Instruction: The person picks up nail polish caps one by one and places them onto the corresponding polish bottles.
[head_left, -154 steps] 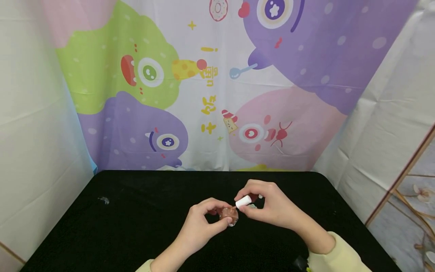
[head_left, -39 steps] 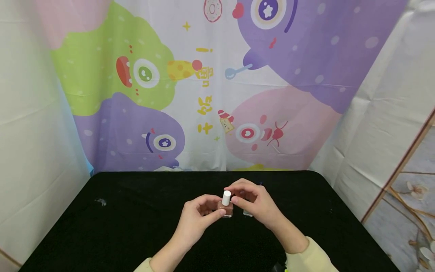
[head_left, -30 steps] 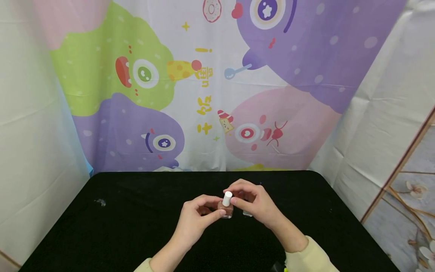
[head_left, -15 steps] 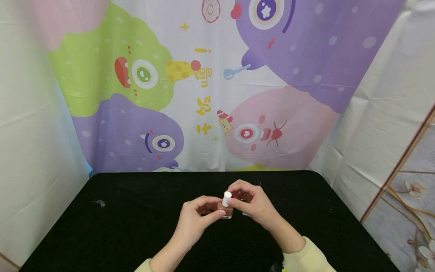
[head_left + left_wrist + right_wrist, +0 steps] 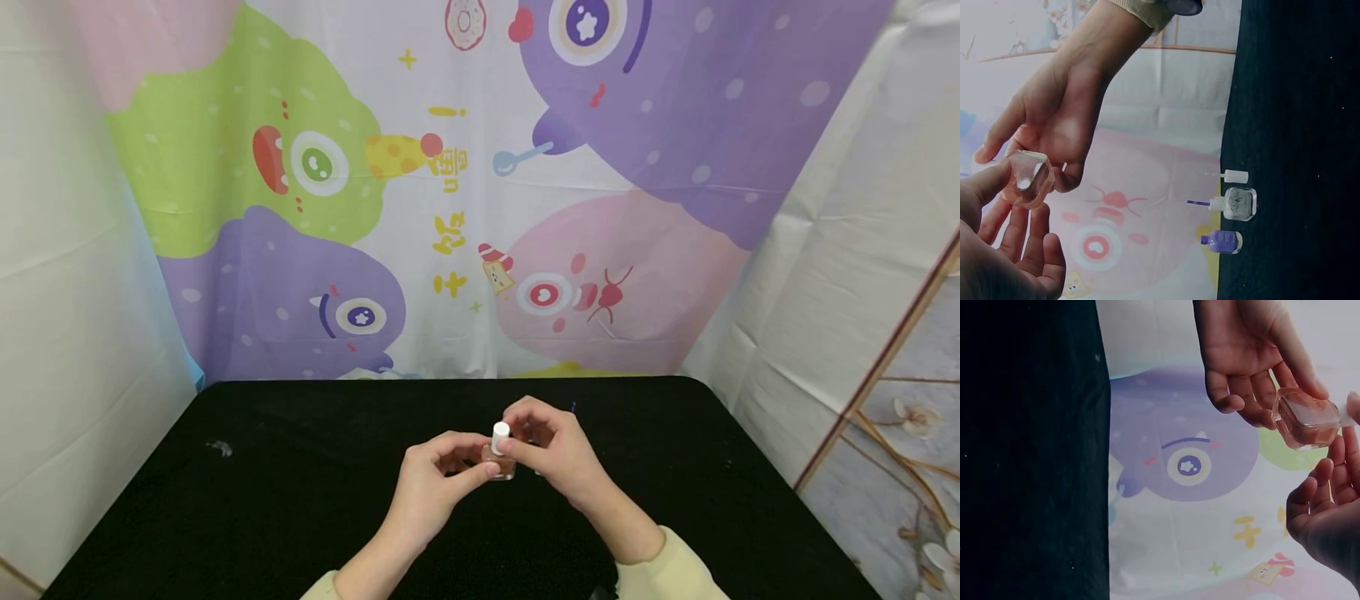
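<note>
A small glass nail polish bottle (image 5: 507, 469) with brownish-pink polish is held upright above the black table, slightly left of my right hand. My left hand (image 5: 429, 490) pinches its body between thumb and fingers. On its neck sits a white cap (image 5: 500, 433), which my right hand (image 5: 564, 454) grips with thumb and fingertips. From below, the left wrist view shows the bottle's clear base (image 5: 1030, 178) near the left thumb. In the right wrist view, the bottle's body (image 5: 1307, 419) lies between the two hands, and the right thumb overlaps the cap.
In the left wrist view a white cap with a brush (image 5: 1235, 176), a clear bottle (image 5: 1240, 204) and an uncapped purple polish bottle (image 5: 1225, 242) stand near each other. A purple-coated brush (image 5: 1198, 202) shows beside the clear bottle's neck. A cartoon curtain (image 5: 480, 208) hangs behind the table (image 5: 300, 517).
Five seconds ago the right hand held the white cap tilted at the bottle's mouth; now the cap is upright on the neck. Over the last second the right thumb has shifted onto the cap.
</note>
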